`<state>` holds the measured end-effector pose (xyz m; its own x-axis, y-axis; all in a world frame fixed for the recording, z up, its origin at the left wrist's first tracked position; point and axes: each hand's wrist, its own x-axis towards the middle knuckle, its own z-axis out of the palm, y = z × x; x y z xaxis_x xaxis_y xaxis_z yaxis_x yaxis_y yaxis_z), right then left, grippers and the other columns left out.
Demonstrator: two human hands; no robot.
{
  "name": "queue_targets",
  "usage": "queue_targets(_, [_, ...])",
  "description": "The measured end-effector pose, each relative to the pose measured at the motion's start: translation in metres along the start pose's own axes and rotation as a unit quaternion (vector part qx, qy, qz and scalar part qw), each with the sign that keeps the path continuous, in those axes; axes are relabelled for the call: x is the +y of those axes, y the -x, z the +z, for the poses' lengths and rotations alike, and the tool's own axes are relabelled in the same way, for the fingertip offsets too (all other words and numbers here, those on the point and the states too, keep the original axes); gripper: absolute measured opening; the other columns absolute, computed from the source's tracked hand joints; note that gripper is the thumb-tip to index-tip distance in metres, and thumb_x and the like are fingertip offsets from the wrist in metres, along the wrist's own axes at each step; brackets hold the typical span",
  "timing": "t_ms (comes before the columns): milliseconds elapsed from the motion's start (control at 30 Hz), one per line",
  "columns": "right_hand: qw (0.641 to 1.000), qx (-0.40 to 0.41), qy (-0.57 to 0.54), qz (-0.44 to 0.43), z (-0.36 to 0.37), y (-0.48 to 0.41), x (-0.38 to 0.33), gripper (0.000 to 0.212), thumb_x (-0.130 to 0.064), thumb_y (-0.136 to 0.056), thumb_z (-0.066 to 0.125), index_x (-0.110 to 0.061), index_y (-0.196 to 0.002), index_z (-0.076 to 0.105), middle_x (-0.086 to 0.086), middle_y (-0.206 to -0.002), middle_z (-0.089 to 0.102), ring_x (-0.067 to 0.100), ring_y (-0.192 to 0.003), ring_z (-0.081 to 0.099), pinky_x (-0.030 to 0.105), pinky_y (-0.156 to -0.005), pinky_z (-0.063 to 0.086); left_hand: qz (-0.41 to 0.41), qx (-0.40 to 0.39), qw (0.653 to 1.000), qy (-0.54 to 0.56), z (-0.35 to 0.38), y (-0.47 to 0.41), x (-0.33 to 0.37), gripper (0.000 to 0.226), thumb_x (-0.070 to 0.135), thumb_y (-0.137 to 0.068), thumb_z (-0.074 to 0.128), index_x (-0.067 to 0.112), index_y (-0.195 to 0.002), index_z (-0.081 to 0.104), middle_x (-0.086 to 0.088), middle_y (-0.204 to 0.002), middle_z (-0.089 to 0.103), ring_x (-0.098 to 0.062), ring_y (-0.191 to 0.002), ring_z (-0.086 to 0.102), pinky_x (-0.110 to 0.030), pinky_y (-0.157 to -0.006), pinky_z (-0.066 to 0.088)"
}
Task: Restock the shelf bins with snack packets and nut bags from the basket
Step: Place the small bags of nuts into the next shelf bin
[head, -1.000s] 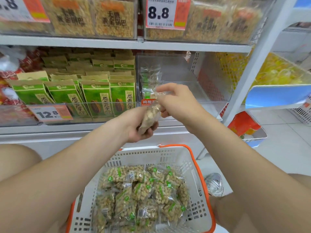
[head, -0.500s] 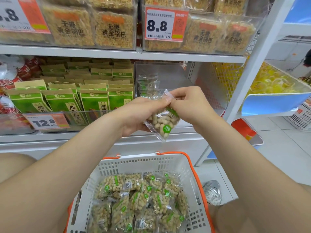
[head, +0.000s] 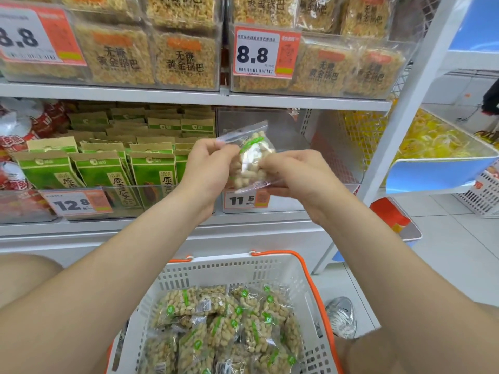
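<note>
A clear nut bag (head: pixel 249 160) is pinched between both hands – left hand (head: pixel 208 168), right hand (head: pixel 291 174) – fingers curled on it, before a clear bin (head: pixel 318 157), above the basket (head: pixel 216 273).

The bag (head: pixel 253 147) at the left hand (head: pixel 208 168) is clear, with a green stripe and beige nuts. Below this hand the basket (head: pixel 229 271) is white with an orange rim. Left of it, the packets (head: pixel 108 174) are green and brown.
</note>
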<state>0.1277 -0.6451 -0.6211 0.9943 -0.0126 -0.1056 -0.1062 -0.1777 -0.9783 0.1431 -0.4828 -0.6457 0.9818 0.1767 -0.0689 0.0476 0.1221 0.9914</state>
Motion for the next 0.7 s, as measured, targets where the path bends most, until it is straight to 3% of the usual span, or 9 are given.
queue_targets(100, [0.997,0.054,0.010,-0.061,-0.007,-0.001,-0.005,0.019,-0.015,-0.081,0.066,0.003,-0.075,0.069,0.010,-0.065,0.062,0.021,-0.063,0.065,0.032,-0.066,0.059,0.068,0.020,0.995,-0.069,-0.003,0.002,0.005,0.040,0.020,-0.088,0.069,0.027,-0.124,0.054,0.001,-0.110,0.071,-0.020,-0.099,0.073,-0.044,-0.087,0.061])
queue_targets(200, [0.989,0.064,0.075,-0.109,-0.009,-0.001,-0.004,0.019,-0.013,-0.083,0.065,-0.001,-0.069,0.066,0.004,-0.057,0.060,0.016,-0.056,0.059,0.029,-0.060,0.052,0.114,-0.036,0.984,-0.135,-0.003,0.006,0.010,0.031,0.032,-0.093,0.073,0.026,-0.122,0.065,0.006,-0.103,0.075,-0.004,-0.089,0.071,-0.027,-0.076,0.058])
queue_targets(300, [0.992,0.064,0.006,-0.109,-0.006,-0.004,0.000,0.011,-0.011,-0.082,0.072,-0.005,-0.090,0.076,0.014,-0.079,0.075,0.023,-0.072,0.073,0.041,-0.075,0.063,0.115,-0.071,0.982,-0.129,-0.004,0.005,0.008,0.021,0.033,-0.100,0.070,0.018,-0.114,0.069,-0.001,-0.089,0.079,-0.008,-0.079,0.072,-0.029,-0.076,0.057])
queue_targets(400, [0.996,0.038,-0.046,-0.059,-0.003,-0.006,0.007,0.026,-0.019,-0.084,0.084,-0.012,-0.107,0.075,0.012,-0.095,0.079,0.027,-0.091,0.078,0.051,-0.088,0.063,0.089,-0.022,0.993,-0.079,-0.006,0.001,0.007,0.028,0.033,-0.097,0.076,0.018,-0.116,0.063,0.000,-0.092,0.080,-0.015,-0.085,0.077,-0.037,-0.081,0.063])
queue_targets(467, [0.996,0.033,-0.033,-0.071,-0.001,-0.009,0.011,0.023,-0.019,-0.089,0.082,-0.013,-0.109,0.073,0.009,-0.096,0.080,0.025,-0.091,0.078,0.052,-0.087,0.063,0.073,-0.007,0.995,-0.063,-0.006,-0.001,0.006,0.030,0.033,-0.096,0.077,0.017,-0.116,0.061,-0.002,-0.094,0.080,-0.017,-0.087,0.078,-0.042,-0.083,0.064])
queue_targets(533, [0.984,0.093,0.040,-0.144,-0.001,-0.014,0.012,0.022,-0.022,-0.088,0.080,-0.019,-0.109,0.073,0.002,-0.095,0.079,0.020,-0.089,0.077,0.047,-0.086,0.063,0.117,0.019,0.983,-0.141,-0.007,-0.003,0.007,0.029,0.041,-0.096,0.074,0.018,-0.111,0.063,0.001,-0.093,0.078,-0.015,-0.087,0.075,-0.038,-0.083,0.062])
queue_targets(600, [0.947,0.157,0.157,-0.232,-0.005,-0.020,0.008,0.023,-0.022,-0.088,0.078,-0.024,-0.110,0.073,-0.010,-0.094,0.076,0.005,-0.087,0.071,0.027,-0.085,0.058,0.215,0.051,0.934,-0.281,-0.010,-0.004,0.005,0.025,0.044,-0.100,0.066,0.021,-0.109,0.064,0.008,-0.097,0.072,-0.013,-0.091,0.068,-0.034,-0.081,0.054])
queue_targets(633, [0.926,0.176,0.200,-0.266,-0.007,-0.021,0.005,0.022,-0.019,-0.089,0.077,-0.025,-0.110,0.072,-0.014,-0.092,0.073,0.000,-0.085,0.068,0.017,-0.081,0.053,0.262,0.063,0.894,-0.359,-0.012,-0.005,0.003,0.021,0.042,-0.103,0.061,0.022,-0.111,0.064,0.009,-0.101,0.070,-0.016,-0.097,0.065,-0.037,-0.083,0.049])
queue_targets(700, [0.909,0.183,0.241,-0.285,-0.012,-0.024,0.000,0.022,-0.015,-0.091,0.075,-0.026,-0.110,0.072,-0.018,-0.089,0.068,-0.001,-0.082,0.063,0.011,-0.075,0.045,0.318,0.080,0.799,-0.504,-0.016,-0.008,0.000,0.017,0.031,-0.106,0.056,0.024,-0.118,0.064,0.006,-0.116,0.068,-0.022,-0.115,0.055,-0.042,-0.090,0.036])
